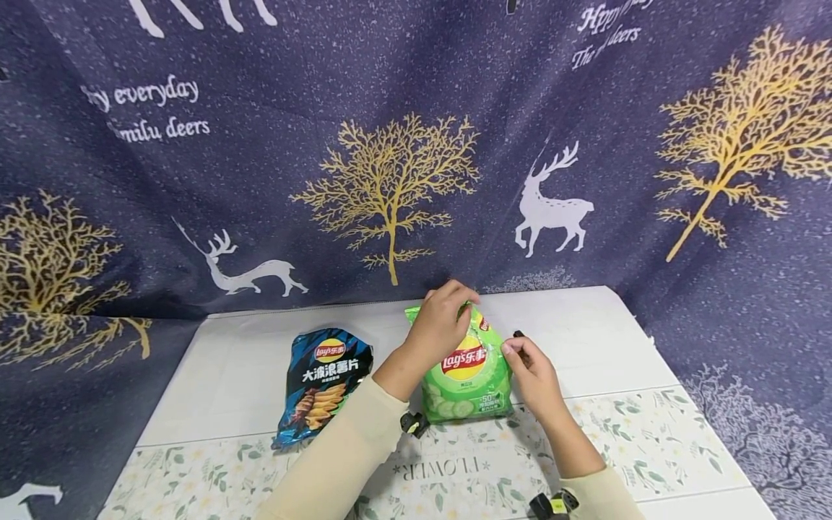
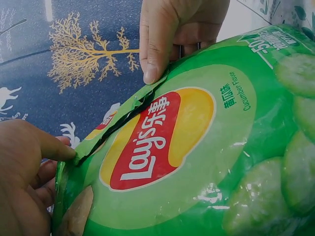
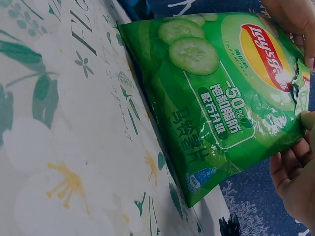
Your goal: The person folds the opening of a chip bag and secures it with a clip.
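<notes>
A green bag of Lay's cucumber-flavor chips (image 1: 463, 390) stands on the table, its front toward me and its bottom edge near the printed runner. My left hand (image 1: 442, 318) reaches over the top and pinches the upper edge at the left. With thumb and fingers, my right hand (image 1: 534, 372) pinches the upper right side. In the left wrist view a dark slit runs along the top strip (image 2: 125, 110) of the bag, between the left thumb and the right thumb. The right wrist view shows the bag's lower front (image 3: 197, 113) bulging, with both hands at its top.
A blue-black bag of Lay's chips (image 1: 328, 383) lies on the table to the left. A floral runner (image 1: 455, 462) crosses the front of the white table (image 1: 572, 325). Behind hangs a dark blue cloth (image 1: 416, 72) with trees and deer, meeting the table's back edge.
</notes>
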